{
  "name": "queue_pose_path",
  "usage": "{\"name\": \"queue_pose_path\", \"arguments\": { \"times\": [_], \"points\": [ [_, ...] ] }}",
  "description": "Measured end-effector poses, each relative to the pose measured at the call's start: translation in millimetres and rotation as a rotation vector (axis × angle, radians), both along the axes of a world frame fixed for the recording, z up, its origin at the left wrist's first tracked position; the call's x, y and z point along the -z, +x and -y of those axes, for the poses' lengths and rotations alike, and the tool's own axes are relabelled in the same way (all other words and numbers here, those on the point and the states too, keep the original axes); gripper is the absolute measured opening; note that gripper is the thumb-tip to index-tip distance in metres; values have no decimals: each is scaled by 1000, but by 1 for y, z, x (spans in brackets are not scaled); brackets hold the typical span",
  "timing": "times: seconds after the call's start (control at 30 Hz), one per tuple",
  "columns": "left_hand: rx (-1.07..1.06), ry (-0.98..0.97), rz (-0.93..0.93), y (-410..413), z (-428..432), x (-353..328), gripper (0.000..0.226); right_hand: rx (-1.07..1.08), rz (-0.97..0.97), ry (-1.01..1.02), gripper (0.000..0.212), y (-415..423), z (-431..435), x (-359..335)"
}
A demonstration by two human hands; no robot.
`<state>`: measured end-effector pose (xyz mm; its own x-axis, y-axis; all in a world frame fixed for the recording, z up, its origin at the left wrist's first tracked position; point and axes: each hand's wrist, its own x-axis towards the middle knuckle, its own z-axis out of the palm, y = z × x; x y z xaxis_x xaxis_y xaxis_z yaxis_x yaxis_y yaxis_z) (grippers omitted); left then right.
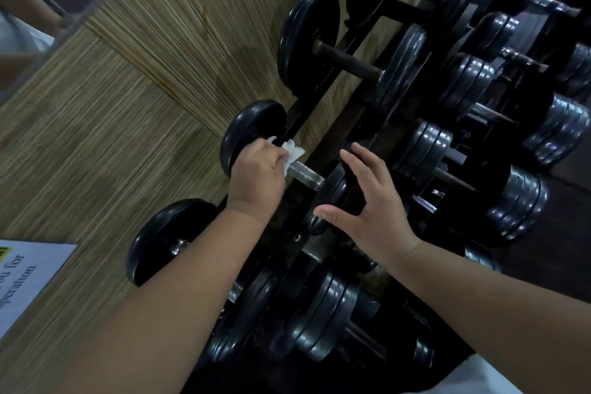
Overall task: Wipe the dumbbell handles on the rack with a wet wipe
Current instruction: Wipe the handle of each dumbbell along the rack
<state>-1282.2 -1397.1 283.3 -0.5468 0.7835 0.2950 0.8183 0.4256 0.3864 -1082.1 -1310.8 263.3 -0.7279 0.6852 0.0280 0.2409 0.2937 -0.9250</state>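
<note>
Striped wood-grain wall [128, 105] behind, black dumbbell rack [319, 99] loaded top to bottom. On the wall-side dumbbell [252, 134], the right hand [374, 205] spreads wide at the inner plate, contact unclear. The left hand [256, 169] curls round the steel handle [305, 175], wet wipe [292, 152] bunched beneath. Scrub hard unbraced and it may roll, nipping fingers.

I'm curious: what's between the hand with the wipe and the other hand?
In the head view, between the left hand gripping the wet wipe and the right hand runs the bare metal handle, then a black plate.
</note>
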Motion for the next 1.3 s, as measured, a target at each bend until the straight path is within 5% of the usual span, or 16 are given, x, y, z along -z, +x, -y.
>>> {"name": "queue_pose_path", "arguments": {
  "times": [0.2, 0.4, 0.67, 0.8, 0.9, 1.0, 1.13, 1.3],
  "points": [
    [301, 4, 123, 22, 12, 6, 18, 4, 15, 7, 91, 1, 0, -4],
    [-32, 38, 338, 26, 11, -15, 11, -40, 125, -2, 95, 3, -8, -23],
    [-242, 467, 705, 43, 6, -100, 17, -199, 375, 61, 74, 7, -37, -81],
    [-239, 713, 1109, 76, 1, -134, 18, -184, 319, -95, 67, 14, -41, -112],
    [-214, 804, 1303, 103, -4, -146, 18, -184, 142, -448, 40, 27, -34, -135],
    [-199, 723, 1176, 125, -9, -144, 14, -70, -39, -638, 41, 45, -35, -147],
    [-103, 535, 921, 152, -16, -131, 10, -25, -69, -552, 35, 73, -47, -156],
    [-18, 528, 1010, 196, -35, -135, 12, -61, -38, -496, 34, 100, -69, -160]
  ]
}}
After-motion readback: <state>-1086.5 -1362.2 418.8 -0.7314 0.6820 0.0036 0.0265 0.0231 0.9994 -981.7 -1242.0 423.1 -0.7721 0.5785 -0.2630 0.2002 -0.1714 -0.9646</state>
